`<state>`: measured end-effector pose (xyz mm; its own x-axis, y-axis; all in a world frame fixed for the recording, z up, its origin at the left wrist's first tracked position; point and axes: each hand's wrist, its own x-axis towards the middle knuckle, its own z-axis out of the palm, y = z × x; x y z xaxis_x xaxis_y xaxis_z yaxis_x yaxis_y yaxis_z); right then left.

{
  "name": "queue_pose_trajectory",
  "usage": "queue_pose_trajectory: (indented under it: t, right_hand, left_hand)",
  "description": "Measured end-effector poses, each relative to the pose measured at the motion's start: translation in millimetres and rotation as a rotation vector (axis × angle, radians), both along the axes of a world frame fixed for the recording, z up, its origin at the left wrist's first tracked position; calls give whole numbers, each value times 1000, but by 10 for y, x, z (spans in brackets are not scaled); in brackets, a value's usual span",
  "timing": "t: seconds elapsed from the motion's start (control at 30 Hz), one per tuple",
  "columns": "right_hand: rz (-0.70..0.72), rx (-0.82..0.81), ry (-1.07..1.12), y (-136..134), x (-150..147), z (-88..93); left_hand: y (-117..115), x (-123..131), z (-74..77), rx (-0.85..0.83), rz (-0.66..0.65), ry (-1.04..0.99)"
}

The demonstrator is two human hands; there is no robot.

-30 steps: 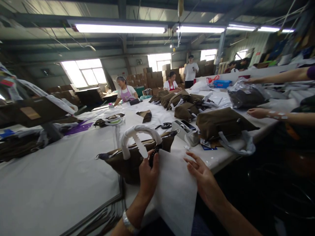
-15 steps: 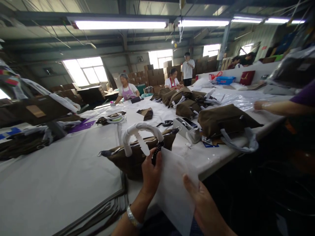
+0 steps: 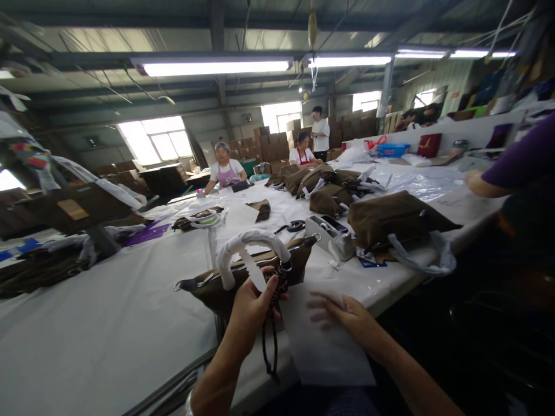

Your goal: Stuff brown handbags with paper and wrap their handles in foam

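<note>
White sheet, right hand blurry, dark cord part-hidden by left hand

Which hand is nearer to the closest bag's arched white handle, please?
Left: the left hand is just below the arched white handle; the right hand is farther to the right, at the white sheet.

Bright windows and tube lights beneath a dark-beamed ceiling
</note>
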<state>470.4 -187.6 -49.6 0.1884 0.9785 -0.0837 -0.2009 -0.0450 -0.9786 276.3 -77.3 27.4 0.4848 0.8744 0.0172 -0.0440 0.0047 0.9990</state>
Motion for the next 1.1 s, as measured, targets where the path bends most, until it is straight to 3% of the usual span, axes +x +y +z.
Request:
queue_pose_trajectory:
  t: [0.17, 0.3, 0.53, 0.7, 0.87, 0.93, 1.0, 1.07, 1.1]
  right_hand:
    - [36, 72, 168, 113, -142, 60]
    - [56, 159, 242, 240, -227, 118]
    - [-64, 190, -58, 332, -216, 281]
    - [-69, 188, -141, 471, -242, 265]
    - [-101, 188, -88, 506, -290, 296]
    - [-99, 202, -48, 486, -291, 334]
    - [-59, 219, 10, 467, -277, 365]
    - [-5, 235, 56, 459, -251, 380]
    - [16, 237, 71, 458, -237, 383]
  left_hand:
    - [-220, 114, -198, -206, -80, -110]
    - [-320, 211, -366, -239, -93, -114]
    - [-210, 208, -454, -259, -126, -23]
    - [-212, 257, -511, -30, -134, 72]
    - [-203, 113, -484, 362, -83, 383]
    - [-203, -35, -467, 492, 37, 488]
    - [-194, -198, -456, 570, 242, 475]
    - [-170, -326, -443, 545, 370, 357]
    - [-155, -364, -434, 477, 359, 281]
